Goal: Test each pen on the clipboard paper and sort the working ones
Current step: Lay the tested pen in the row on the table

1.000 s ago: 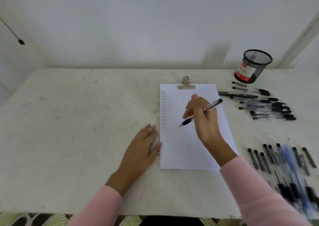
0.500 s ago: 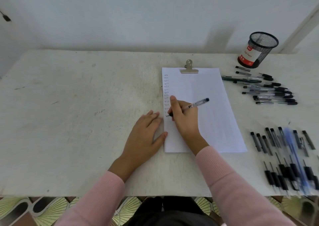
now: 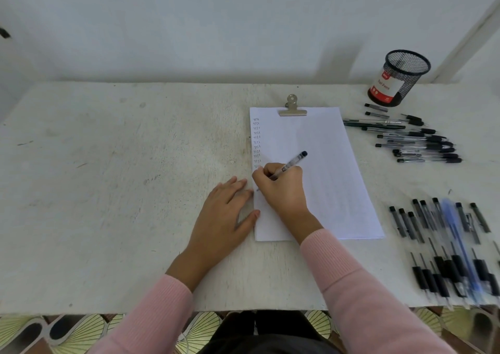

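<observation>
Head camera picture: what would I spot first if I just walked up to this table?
First, the right hand gripping a pen, its tip down on the clipboard paper below a column of small test marks at the left edge. The left hand rests flat at the paper's left side. To the right lie a far row of pens and a near pile of pens, with a black mesh cup in the far corner.

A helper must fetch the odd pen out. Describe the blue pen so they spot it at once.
Start at the clipboard paper on the white table. To its right, nearest the person, lies a group of pens. The blue pen lies among them, the only pale blue barrel where every neighbour is black or clear.
</observation>
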